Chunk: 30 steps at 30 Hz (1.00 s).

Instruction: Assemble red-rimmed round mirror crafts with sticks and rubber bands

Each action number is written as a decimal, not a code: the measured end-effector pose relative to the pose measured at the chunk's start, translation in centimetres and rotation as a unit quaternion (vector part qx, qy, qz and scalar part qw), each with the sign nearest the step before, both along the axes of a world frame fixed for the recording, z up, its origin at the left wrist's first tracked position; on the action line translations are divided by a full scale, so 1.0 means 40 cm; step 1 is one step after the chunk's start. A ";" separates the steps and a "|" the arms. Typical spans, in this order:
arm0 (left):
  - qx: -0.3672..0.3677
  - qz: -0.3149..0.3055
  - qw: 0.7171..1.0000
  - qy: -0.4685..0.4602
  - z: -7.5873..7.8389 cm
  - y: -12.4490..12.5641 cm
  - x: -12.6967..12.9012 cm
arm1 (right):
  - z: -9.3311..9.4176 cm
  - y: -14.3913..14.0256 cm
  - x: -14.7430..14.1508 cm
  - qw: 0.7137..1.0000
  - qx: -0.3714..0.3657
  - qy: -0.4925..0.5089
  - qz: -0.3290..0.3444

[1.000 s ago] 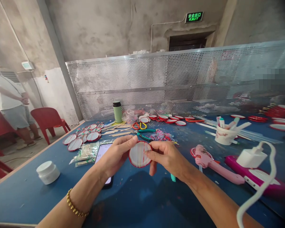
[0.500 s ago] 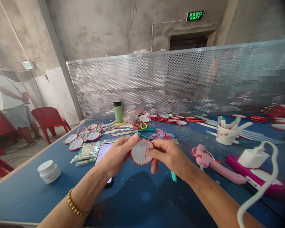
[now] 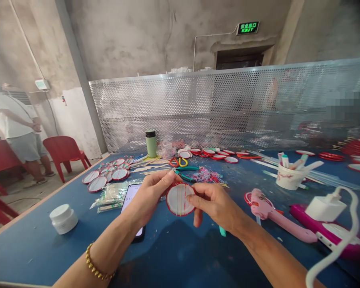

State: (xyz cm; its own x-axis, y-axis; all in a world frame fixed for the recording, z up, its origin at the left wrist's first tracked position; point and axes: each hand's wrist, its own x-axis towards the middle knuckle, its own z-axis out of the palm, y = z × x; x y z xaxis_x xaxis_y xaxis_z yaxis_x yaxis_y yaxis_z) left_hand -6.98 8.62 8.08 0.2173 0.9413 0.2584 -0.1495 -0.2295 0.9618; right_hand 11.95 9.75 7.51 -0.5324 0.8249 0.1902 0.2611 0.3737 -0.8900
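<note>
A small round white disc with a red rim (image 3: 180, 199), crossed by thin upright elastic strands, is held up just above the blue worktop (image 3: 174, 252), near its middle, between both hands. The left hand (image 3: 150, 196) pinches the disc's left and upper edge, its fingers (image 3: 165, 179) closed on the rim; the right hand (image 3: 217, 204) grips the right edge, its fingers (image 3: 198, 198) narrowed onto the rim and one strand. The left wrist wears a gold bead bracelet (image 3: 95, 266). Under the left hand lies a black smartphone (image 3: 131, 200) with a lit screen, and beside it a clear packet of thin sticks (image 3: 109, 197). Just past the disc lie a tangle of coloured rubber bands (image 3: 208, 175), a pair of red and yellow scissors (image 3: 178, 161) and loose wooden sticks (image 3: 150, 164). Farther left sits a cluster of finished red-rimmed discs (image 3: 108, 174), with a green flask with a black cap (image 3: 151, 143) behind. A white lidded jar (image 3: 63, 218) stands near the left edge. To the right rest a pink glue gun (image 3: 273, 212), a white paper cup of markers (image 3: 289, 176) and a white charger block (image 3: 327, 206). A perforated metal screen (image 3: 228, 104) backs the worktop; a person in a white shirt (image 3: 16, 120) stands by red plastic chairs (image 3: 64, 150).
</note>
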 end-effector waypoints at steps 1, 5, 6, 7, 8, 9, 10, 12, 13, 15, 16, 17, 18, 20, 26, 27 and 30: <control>0.002 0.002 1.000 0.007 -0.002 0.001 -0.001 | -0.001 0.000 0.000 1.000 0.001 -0.003 0.000; 0.016 0.017 0.999 0.026 -0.017 0.007 -0.003 | -0.004 0.001 -0.002 1.000 0.003 0.000 0.002; 0.020 0.022 0.999 0.028 -0.020 0.008 -0.004 | -0.005 0.001 -0.003 1.000 0.001 0.002 0.004; 0.025 0.025 0.999 0.030 -0.024 0.009 -0.004 | -0.006 0.002 -0.003 1.000 -0.001 0.004 0.006; 0.029 0.027 0.999 0.032 -0.026 0.009 -0.005 | -0.006 0.002 -0.003 1.000 -0.004 0.007 0.007; 0.033 0.027 0.999 0.034 -0.027 0.010 -0.005 | -0.007 0.003 -0.004 1.000 -0.007 0.011 0.010; 0.036 0.028 0.998 0.036 -0.028 0.010 -0.006 | -0.008 0.003 -0.004 1.000 -0.009 0.014 0.013; 0.039 0.027 0.998 0.040 -0.029 0.011 -0.006 | -0.011 0.004 -0.003 1.000 -0.007 0.020 0.014; 0.040 0.026 0.998 0.041 -0.029 0.010 -0.006 | -0.012 0.005 -0.003 1.000 -0.006 0.022 0.014; 0.042 0.022 0.998 0.040 -0.029 0.010 -0.006 | -0.014 0.006 -0.004 0.999 -0.007 0.027 0.016; 0.042 0.020 0.998 0.039 -0.029 0.010 -0.006 | -0.014 0.006 -0.004 0.999 -0.009 0.028 0.016; 0.041 0.017 0.998 0.036 -0.029 0.009 -0.006 | -0.014 0.007 -0.004 0.999 -0.010 0.028 0.016; 0.038 0.015 0.999 0.034 -0.030 0.009 -0.006 | -0.014 0.007 -0.004 0.999 -0.011 0.027 0.016; 0.032 0.012 0.999 0.030 -0.031 0.008 -0.006 | -0.013 0.006 -0.005 0.999 -0.012 0.027 0.015; 0.020 0.010 0.999 0.024 -0.033 0.010 -0.006 | -0.011 0.003 -0.006 0.999 -0.022 0.030 0.015; 0.019 0.011 0.999 0.023 -0.033 0.010 -0.006 | -0.011 0.002 -0.006 0.999 -0.023 0.031 0.016; 0.014 0.011 1.000 0.023 -0.032 0.011 -0.006 | -0.012 0.002 -0.006 0.999 -0.023 0.034 0.016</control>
